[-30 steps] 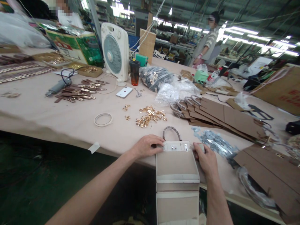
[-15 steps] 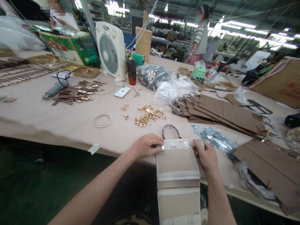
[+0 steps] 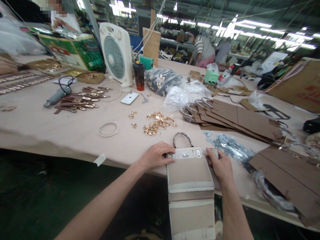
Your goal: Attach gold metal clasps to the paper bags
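Note:
A beige bag panel [image 3: 188,173] hangs over the table's front edge, with a curved wrapped handle [image 3: 182,134] at its top end. Small metal fittings [image 3: 185,154] sit on the strip below the handle. My left hand [image 3: 158,155] rests at the panel's upper left corner, thumb and forefinger closed about a small metal plate [image 3: 171,155] there. My right hand [image 3: 221,164] is curled beside the panel's right edge. Something small and pale shows at its fingertips, too hidden to name. Gold-coloured metal fittings [image 3: 158,123] lie in a heap beyond the handle.
Grey metal plates [image 3: 231,146] lie to the right, near stacked brown bag panels [image 3: 240,116]. On the left are a roll of tape [image 3: 108,129], brown straps [image 3: 80,100] and a power screwdriver [image 3: 56,97]. A fan [image 3: 117,55], tumbler [image 3: 139,76] and phone [image 3: 129,98] stand or lie farther back.
The view has shifted slightly. My hands and the bag panel have hardly moved; less of the left metal plate shows. A person in the background has bent down, and another hand appears at far left.

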`<state>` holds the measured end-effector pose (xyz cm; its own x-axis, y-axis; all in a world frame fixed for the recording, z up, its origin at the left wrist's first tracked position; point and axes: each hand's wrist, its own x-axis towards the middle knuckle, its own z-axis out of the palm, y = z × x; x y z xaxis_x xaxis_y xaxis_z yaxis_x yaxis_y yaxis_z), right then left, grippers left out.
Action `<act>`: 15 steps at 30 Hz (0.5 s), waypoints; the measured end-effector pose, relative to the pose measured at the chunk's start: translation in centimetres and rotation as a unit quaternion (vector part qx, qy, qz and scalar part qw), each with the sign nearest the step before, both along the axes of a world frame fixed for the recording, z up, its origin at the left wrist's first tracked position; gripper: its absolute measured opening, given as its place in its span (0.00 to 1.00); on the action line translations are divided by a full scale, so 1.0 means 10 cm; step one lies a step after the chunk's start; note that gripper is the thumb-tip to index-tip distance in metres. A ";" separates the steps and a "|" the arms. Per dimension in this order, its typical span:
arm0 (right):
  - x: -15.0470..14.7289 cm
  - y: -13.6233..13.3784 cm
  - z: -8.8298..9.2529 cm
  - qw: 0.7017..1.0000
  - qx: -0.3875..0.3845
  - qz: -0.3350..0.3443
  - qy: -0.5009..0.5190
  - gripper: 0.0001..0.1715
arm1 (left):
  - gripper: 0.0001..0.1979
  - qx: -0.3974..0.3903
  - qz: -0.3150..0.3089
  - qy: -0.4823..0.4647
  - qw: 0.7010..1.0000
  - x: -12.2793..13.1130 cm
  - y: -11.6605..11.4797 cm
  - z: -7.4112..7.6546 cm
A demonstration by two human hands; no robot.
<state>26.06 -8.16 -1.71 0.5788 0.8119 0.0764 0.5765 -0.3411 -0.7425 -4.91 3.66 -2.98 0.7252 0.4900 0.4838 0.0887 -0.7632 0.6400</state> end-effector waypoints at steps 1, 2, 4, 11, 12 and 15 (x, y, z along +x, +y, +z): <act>0.00 0.00 0.00 1.000 0.002 -0.004 0.000 0.29 | 0.15 0.002 0.002 0.000 1.000 0.00 0.00 0.00; -0.01 0.00 -0.01 1.000 0.006 -0.010 0.002 0.29 | 0.15 0.004 0.003 0.000 1.000 0.00 -0.01 0.01; -0.01 -0.01 -0.04 0.999 0.022 -0.030 0.008 0.30 | 0.15 0.004 0.002 0.000 1.000 0.01 -0.01 0.01; 0.11 0.02 -0.18 0.990 0.082 -0.100 0.055 0.39 | 0.13 0.001 -0.018 -0.025 1.000 0.00 0.01 0.02; 0.13 0.04 -0.16 0.991 0.080 -0.097 0.040 0.38 | 0.12 0.002 -0.019 -0.029 0.999 0.00 0.01 0.02; 0.13 0.06 -0.05 0.987 0.105 -0.072 -0.099 0.33 | 0.11 0.007 -0.018 -0.036 0.999 -0.01 0.02 0.01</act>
